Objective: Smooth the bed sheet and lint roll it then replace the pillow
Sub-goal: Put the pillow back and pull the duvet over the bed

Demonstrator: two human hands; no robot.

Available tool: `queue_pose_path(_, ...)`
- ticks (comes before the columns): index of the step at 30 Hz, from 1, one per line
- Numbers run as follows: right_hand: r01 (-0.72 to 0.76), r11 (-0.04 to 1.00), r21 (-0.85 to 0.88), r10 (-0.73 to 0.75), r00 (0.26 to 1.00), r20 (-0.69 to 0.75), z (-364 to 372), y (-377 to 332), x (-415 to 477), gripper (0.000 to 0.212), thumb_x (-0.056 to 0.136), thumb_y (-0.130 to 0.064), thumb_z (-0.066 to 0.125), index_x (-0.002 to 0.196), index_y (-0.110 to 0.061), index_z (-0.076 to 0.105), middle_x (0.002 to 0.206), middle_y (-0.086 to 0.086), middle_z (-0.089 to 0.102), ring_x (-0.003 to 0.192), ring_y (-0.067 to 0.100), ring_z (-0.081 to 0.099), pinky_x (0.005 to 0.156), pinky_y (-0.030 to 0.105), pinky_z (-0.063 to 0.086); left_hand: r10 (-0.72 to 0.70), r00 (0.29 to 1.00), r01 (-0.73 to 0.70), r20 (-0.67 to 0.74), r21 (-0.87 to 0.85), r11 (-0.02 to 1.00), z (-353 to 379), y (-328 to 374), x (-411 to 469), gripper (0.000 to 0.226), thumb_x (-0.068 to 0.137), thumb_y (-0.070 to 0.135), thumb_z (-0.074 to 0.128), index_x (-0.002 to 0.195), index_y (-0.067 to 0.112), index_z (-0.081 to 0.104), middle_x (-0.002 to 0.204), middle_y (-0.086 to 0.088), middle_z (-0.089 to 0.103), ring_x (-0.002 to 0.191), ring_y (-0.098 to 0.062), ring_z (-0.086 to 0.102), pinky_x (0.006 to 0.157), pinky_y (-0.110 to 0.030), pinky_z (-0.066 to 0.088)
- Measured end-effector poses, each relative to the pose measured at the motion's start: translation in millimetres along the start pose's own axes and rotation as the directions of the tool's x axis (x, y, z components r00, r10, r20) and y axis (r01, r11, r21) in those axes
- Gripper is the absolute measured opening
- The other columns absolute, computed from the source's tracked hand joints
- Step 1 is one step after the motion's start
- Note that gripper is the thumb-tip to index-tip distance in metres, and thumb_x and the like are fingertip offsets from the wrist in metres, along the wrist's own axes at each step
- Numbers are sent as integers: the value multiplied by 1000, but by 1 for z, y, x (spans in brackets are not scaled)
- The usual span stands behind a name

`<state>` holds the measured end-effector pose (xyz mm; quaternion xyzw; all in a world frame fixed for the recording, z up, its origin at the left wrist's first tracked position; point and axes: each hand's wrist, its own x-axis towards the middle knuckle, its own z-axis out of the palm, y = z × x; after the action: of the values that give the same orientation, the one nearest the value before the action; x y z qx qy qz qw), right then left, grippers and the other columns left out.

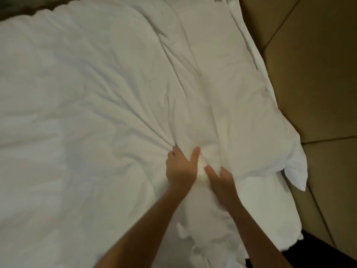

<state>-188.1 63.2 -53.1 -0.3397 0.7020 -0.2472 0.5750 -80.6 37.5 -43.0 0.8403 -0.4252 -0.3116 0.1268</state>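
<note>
The left hand (180, 167) is seen with its fingers curled down into the white bed sheet (87, 113), a bunch of cloth being gripped beneath them while the thumb is stretched forward and lies along a raised fold. Just beside it, the right hand (222, 182) is likewise closed on the sheet: its fingers are hooked into the fabric and its thumb is pointed toward the left hand, so that a narrow ridge of gathered cloth is held between the two hands. Both bare forearms are seen entering from the lower edge of the view. From the gripped spot, long creases are spread outward like a fan, up and to the left across the bed, and the sheet is shown rumpled over most of its width. To the right of the hands, a plump white pillow (295, 167) is seen lying along the bed's right edge, with one pointed corner hanging over the side; whether part of it is covered by the sheet cannot be told. Beyond that edge, tan padded panels (313, 74) divided by seams are visible. A dark strip (19, 8) is seen past the scalloped far edge of the bedding at the upper left.
</note>
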Motion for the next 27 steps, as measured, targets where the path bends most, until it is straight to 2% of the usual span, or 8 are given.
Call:
queue_pose_path(6,141,988,-59,-145,988,-58,-56,8,-15,15,94,-19,58,80,-16,62,73,-6,61,68,8,54,62,22,41,189,943,-200,275,13,980,3,24,-12,40,102,25,30,129,-1,44,131,-19,48,122,-32,44,99,-33,31)
queue_pose_path(9,12,993,-118,-10,1000,18,-79,51,-27,14,96,-17,53,82,-20,54,76,-4,54,70,11,50,58,16,40,175,883,-204,436,21,979,19,10,-28,60,100,36,36,145,0,20,149,-18,26,136,-30,26,111,-34,22)
queue_pose_path(14,-219,919,-327,311,913,264,-64,144,-68,50,83,-26,72,125,-14,49,124,9,57,108,20,56,83,22,41,45,972,-60,232,59,996,24,-36,-117,100,79,72,45,150,23,-7,154,-10,11,140,-28,16,112,-42,19)
queue_pose_path(17,-263,882,-390,282,959,-11,-56,142,-76,30,96,-33,55,114,-9,61,116,8,58,113,31,55,89,26,37,57,951,-82,304,70,994,45,-52,-138,92,84,67,42,149,14,3,138,-16,40,125,-30,42,100,-36,36)
queue_pose_path(19,-358,857,-371,232,910,-344,-94,137,-78,38,96,-47,48,96,-14,66,108,10,64,91,32,60,81,29,45,126,854,-141,504,-9,990,67,-47,-140,67,96,47,40,145,9,18,130,-17,51,119,-34,50,97,-37,39)
queue_pose_path(23,-286,892,-350,325,944,57,-146,148,-88,28,96,-19,56,121,-8,57,135,16,52,114,24,52,92,24,36,68,509,-416,858,176,892,110,-51,-179,75,97,47,38,150,8,0,150,-20,24,136,-36,26,110,-42,20)
queue_pose_path(25,-140,877,-460,174,984,32,-136,148,-85,55,94,-27,59,142,-9,38,146,11,40,132,26,39,104,30,29,141,500,-494,855,148,857,107,-66,-176,68,99,45,34,151,14,3,151,-19,23,138,-35,23,112,-40,18)
queue_pose_path(27,73,817,-571,-150,985,-89,-111,129,-84,58,96,-36,52,143,-7,36,144,15,42,131,31,39,107,39,29,439,637,-603,634,55,796,83,-87,-159,55,100,41,30,145,9,30,138,-19,45,126,-33,44,105,-34,32)
